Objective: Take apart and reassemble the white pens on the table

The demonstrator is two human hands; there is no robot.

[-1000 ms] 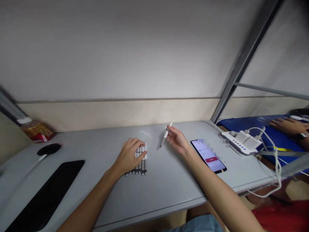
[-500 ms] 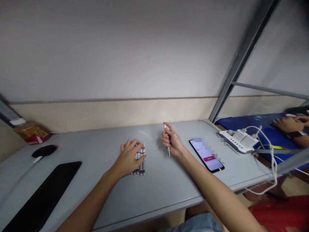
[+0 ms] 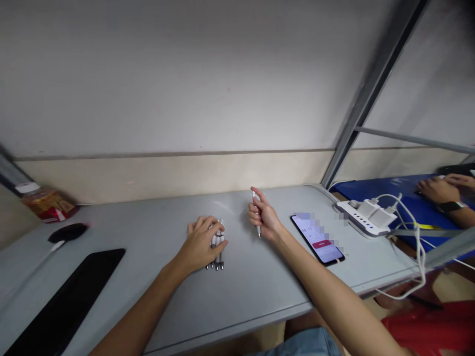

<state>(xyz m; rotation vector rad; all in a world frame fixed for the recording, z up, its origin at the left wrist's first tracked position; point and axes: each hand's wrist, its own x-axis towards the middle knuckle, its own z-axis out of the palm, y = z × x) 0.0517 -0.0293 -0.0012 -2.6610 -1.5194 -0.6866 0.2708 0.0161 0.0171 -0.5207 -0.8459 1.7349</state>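
Observation:
My left hand [image 3: 203, 244] lies over several white-and-grey pens [image 3: 221, 257] side by side on the grey table. Its fingers curl across them and hide most of the bunch; the grey lower ends and metal tips stick out toward me. My right hand [image 3: 264, 217], closed in a fist, grips one white pen [image 3: 259, 230] just above the tabletop. That pen stands nearly upright, tip pointing down, and the thumb rests at its top end.
Right of my right hand lies a lit phone [image 3: 317, 238]. Beyond it are a white power strip [image 3: 361, 217] and cables. At left are a black tablet-like slab [image 3: 67, 301], a black oval device [image 3: 69, 232] and a bottle [image 3: 48, 202]. Another person's hands [image 3: 441, 190] rest on a blue surface.
My left hand has slid slightly to the right, and the visible pen ends under it are bunched closer together. My right hand and its pen have hardly moved.

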